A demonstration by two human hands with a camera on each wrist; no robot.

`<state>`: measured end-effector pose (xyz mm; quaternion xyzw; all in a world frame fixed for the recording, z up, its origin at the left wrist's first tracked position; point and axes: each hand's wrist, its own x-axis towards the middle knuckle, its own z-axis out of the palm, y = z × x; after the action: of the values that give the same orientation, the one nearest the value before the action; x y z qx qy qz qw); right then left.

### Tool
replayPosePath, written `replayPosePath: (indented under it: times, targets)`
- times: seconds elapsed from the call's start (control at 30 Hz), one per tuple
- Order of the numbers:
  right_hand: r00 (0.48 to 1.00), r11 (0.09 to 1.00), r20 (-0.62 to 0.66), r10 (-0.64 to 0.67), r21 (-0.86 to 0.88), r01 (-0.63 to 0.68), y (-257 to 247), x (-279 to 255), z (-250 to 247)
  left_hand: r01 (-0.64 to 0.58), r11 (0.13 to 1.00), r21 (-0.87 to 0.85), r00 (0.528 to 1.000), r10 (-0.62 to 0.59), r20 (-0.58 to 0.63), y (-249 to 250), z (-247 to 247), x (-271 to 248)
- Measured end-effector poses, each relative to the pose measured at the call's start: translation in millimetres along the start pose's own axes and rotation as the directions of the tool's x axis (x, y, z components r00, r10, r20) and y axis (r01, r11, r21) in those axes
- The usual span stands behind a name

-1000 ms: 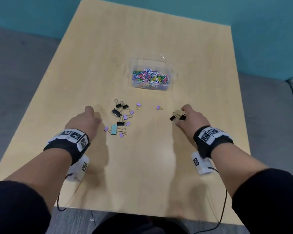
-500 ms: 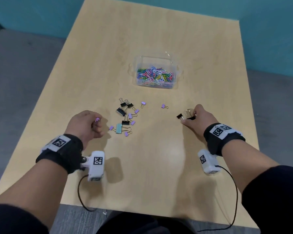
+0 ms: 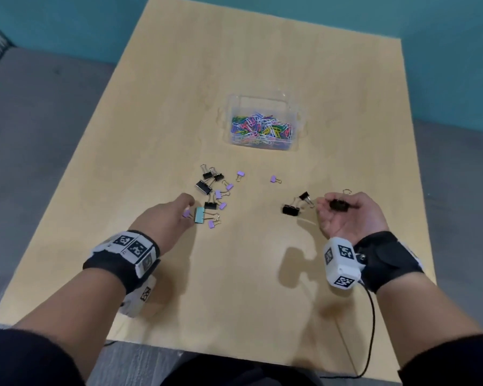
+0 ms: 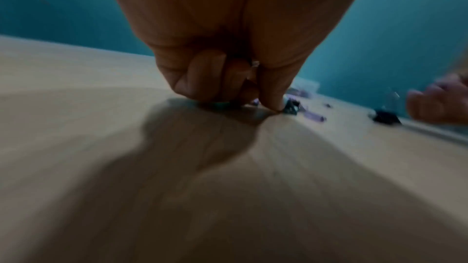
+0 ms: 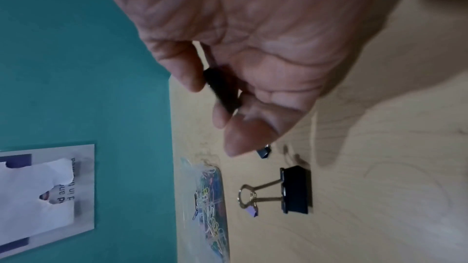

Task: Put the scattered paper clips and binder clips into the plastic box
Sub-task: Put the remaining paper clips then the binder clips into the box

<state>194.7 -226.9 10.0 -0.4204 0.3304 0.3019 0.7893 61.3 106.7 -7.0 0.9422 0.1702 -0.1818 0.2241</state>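
A torn white paper sheet on a grey wall board (image 5: 45, 197) shows only fragments, "and" and "in th". Wrist bands carry black-and-white square code markers (image 3: 129, 243), no words.

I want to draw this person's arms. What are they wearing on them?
Both arms have dark sleeves pushed up. Each wrist wears a black strap: left wrist band, right wrist band. White blocks with black-and-white square codes sit on them, like the right one. A thin black cable hangs from it.
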Motion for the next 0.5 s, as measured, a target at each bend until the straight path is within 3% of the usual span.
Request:
replayPosePath:
  times: [0.07,0.13,0.17,0.23,0.3,0.33,0.4,0.5]
  targets:
    - [0.993,0.998,-0.101,-0.055,-0.036,0.052,2,2,5,-0.047,0.995,0.082,0.999,0.046,0.012,3,0,3]
    - [0.962,0.926,-0.168,-0.216,-0.348,0.147,4,8,10,-0.06,0.992,0.108,0.998,0.059,0.013,3,-1,6]
    - [0.936,0.789,-0.135,-0.326,-0.584,0.191,6,10,14,-0.064,0.991,0.114,0.998,0.061,0.024,3,-1,8]
    - [0.888,0.333,0.04,-0.458,-0.919,0.213,11,13,21,-0.047,0.991,0.122,0.998,0.042,0.043,4,-2,10]
    - [0.872,-0.084,0.203,-0.445,-0.979,0.185,17,13,31,-0.033,0.99,0.14,0.998,0.026,0.05,6,-3,9]
    - [0.875,-0.225,0.248,-0.416,-0.96,0.166,21,13,38,-0.031,0.989,0.144,0.999,0.025,0.044,7,-2,8]
    - [0.89,-0.394,0.272,-0.365,-0.912,0.116,28,17,50,-0.029,0.992,0.124,0.999,0.027,0.017,7,0,4]
    - [0.911,-0.491,0.245,-0.332,-0.87,0.055,38,24,62,0.075,0.989,-0.131,0.996,-0.08,-0.035,2,7,0]
